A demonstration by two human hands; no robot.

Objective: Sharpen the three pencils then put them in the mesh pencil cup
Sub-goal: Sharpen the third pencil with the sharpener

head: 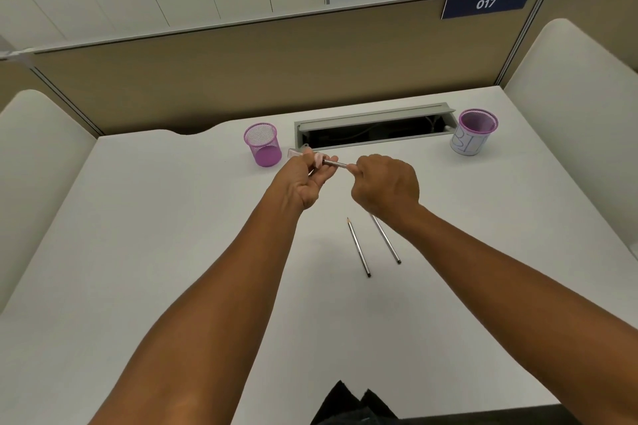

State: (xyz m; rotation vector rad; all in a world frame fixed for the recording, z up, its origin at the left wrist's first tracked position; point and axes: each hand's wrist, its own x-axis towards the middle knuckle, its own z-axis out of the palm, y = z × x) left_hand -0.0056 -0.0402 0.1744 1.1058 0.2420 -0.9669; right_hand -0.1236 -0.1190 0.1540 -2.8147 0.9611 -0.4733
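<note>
Three pencils: one held [335,163], two lying [359,247]; two cups [262,145].

Purple mesh pencil cup [262,145] at eleven o'clock; second purple-rimmed cup [472,133] at one o'clock, wrapped in seemingly white, scribbled paper; grey pencils [359,248].

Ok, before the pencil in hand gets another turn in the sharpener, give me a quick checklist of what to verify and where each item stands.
1. Left hand holds the sharpener: ok.
2. Right hand pinches the held pencil: ok.
3. Held pencil's tip seated in the sharpener: ok, it appears to enter it, though the tip itself is hidden.
4. Two other pencils on the desk, within reach: ok; the left pencil shows a point, while the right pencil has its tip hidden under the right hand.
5. Empty mesh cup upright with its mouth unobstructed: ok.
6. How sharp the held pencil is: cannot tell.
</note>
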